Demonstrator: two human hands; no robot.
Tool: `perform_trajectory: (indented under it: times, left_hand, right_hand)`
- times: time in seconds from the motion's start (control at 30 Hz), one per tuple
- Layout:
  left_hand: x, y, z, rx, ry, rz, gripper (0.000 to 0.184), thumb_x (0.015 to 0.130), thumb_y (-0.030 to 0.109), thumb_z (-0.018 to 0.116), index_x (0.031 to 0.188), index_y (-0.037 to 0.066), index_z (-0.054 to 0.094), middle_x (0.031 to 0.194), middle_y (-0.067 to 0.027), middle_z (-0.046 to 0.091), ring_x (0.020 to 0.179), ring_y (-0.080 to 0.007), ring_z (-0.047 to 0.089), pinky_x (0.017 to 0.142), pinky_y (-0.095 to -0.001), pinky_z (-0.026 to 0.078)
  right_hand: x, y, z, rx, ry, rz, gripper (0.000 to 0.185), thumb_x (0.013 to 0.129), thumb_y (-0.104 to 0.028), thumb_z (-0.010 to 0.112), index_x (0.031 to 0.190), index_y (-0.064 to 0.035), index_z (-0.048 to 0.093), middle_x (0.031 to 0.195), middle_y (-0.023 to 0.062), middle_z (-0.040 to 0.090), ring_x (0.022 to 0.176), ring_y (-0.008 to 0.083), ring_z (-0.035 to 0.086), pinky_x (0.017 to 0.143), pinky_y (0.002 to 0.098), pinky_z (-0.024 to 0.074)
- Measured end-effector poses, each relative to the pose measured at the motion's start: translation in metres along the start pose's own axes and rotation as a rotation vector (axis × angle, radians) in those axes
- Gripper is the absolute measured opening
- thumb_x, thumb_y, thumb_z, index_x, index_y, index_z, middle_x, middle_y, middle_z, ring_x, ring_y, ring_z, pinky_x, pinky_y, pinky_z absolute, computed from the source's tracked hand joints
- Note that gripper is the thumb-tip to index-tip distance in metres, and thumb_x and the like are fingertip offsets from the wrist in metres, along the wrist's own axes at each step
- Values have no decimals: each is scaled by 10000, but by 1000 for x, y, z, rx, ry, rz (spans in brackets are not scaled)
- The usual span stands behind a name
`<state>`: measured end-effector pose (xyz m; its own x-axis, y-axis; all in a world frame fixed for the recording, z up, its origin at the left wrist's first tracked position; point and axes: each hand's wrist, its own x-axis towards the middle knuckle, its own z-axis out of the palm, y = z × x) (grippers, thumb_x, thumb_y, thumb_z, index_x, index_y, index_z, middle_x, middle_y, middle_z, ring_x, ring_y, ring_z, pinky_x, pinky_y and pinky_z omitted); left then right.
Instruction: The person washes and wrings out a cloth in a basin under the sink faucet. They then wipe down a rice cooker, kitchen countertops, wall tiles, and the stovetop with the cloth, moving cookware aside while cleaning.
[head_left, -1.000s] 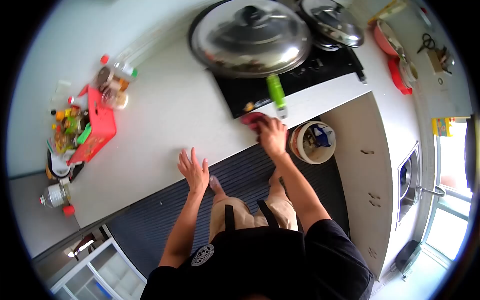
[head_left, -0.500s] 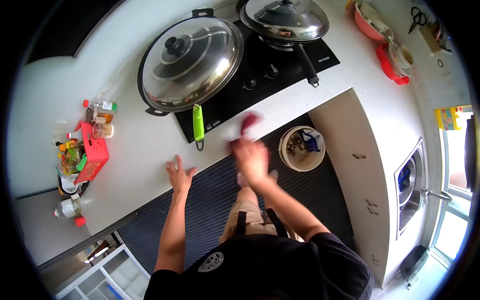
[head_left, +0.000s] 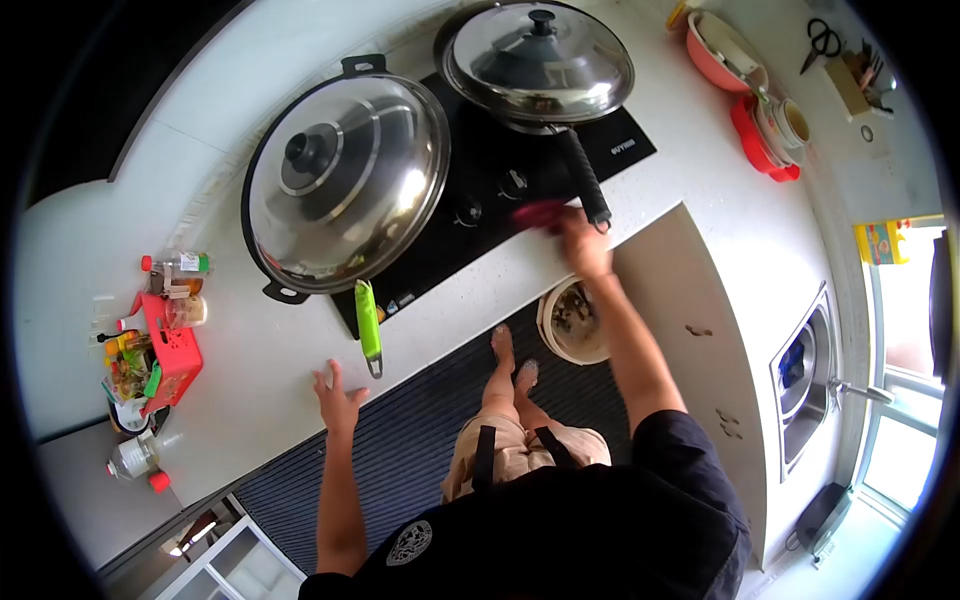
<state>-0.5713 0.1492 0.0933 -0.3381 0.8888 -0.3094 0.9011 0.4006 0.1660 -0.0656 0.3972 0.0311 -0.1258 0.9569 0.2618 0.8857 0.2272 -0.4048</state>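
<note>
My right hand (head_left: 583, 245) is closed on a dark red cloth (head_left: 540, 214), blurred by motion. The cloth lies at the front edge of the black gas stove (head_left: 490, 225), beside the black handle (head_left: 582, 180) of the right-hand pan. My left hand (head_left: 341, 400) rests at the counter's front edge with its fingers spread, holding nothing. Near it, a bright green handle (head_left: 368, 325) sticks out from the large lidded wok (head_left: 350, 185). Another lidded pan (head_left: 540, 65) sits on the stove's right side.
A waste bucket (head_left: 575, 322) stands on the floor below the counter (head_left: 250, 370). At left are a red basket (head_left: 178, 350) of condiments and several bottles. Bowls (head_left: 765, 140) stand at the right, and a sink (head_left: 805, 385) is set in the right-hand counter.
My right hand has moved with the red cloth from over the counter edge toward the stove's right front, beside the pan handle. My left hand stays spread at the counter edge. The view has shifted.
</note>
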Motion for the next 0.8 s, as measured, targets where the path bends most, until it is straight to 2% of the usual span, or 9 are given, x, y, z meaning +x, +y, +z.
perform_trajectory:
  times: [0.03,0.07,0.13,0.3,0.4,0.47,0.57,0.67,0.8]
  left_hand:
    - [1,6,-5,-3,-17,-28,993,684,342,821,1494,216,261,1458,-354,246,1303,-547,301,1030,-514,383]
    - [0,12,-8,-6,-23,-44,999,681,340,822,1495,213,258,1459,-352,245,1302,-545,302,1033,-516,380]
    - [0,18,-14,-11,-40,-72,1011,674,337,823,1498,206,252,1461,-349,242,1301,-542,306,1037,-520,372]
    - [2,1,3,-14,-6,2,1036,662,329,825,1502,182,239,1465,-354,222,1307,-540,293,1046,-534,353]
    - [3,2,-3,0,-40,-15,1034,663,314,827,1502,172,239,1460,-362,219,1313,-536,282,1052,-534,342]
    - [5,6,-4,4,-50,-23,1028,668,302,826,1501,169,239,1458,-363,220,1312,-532,282,1053,-533,339]
    - [5,5,-3,6,-45,-4,1022,678,288,825,1502,167,234,1460,-359,216,1308,-530,286,1050,-534,342]
    - [2,3,-6,-5,-55,1,1027,682,277,825,1505,170,220,1466,-351,208,1315,-530,275,1048,-537,344]
    - [0,7,-4,-23,-78,-59,1038,680,247,827,1509,183,206,1482,-339,184,1331,-534,250,1054,-533,341]
  right_hand:
    - [13,25,-27,-134,174,97,312,703,-85,622,1003,-150,676,1064,78,598,1012,298,548,823,463,439]
    - [27,41,-51,-95,243,231,351,701,-76,621,1036,-163,678,1072,89,601,1031,323,542,841,473,435]
    - [38,77,-57,-372,344,342,395,694,-41,606,1067,-154,672,1037,92,624,951,349,573,782,459,474]
    - [28,-65,-58,122,234,151,468,657,30,612,1095,-129,661,1133,126,601,951,373,588,816,421,495]
    - [61,-126,-11,240,242,-39,619,630,-2,665,1239,-72,575,1221,163,544,1152,358,504,974,455,419]
    - [110,-143,20,254,209,-121,506,703,-39,625,1206,-60,581,1236,124,559,1188,322,487,942,428,422]
    - [162,-140,44,71,-169,-189,351,751,-80,599,1085,-148,684,1188,52,577,1117,266,500,909,382,422]
    - [144,-134,26,57,-196,-267,309,750,-82,595,1017,-177,718,1159,40,566,1088,254,489,908,373,427]
    - [84,-121,11,-15,-177,-145,319,726,-62,603,1004,-165,721,1152,44,549,1083,278,484,901,377,452]
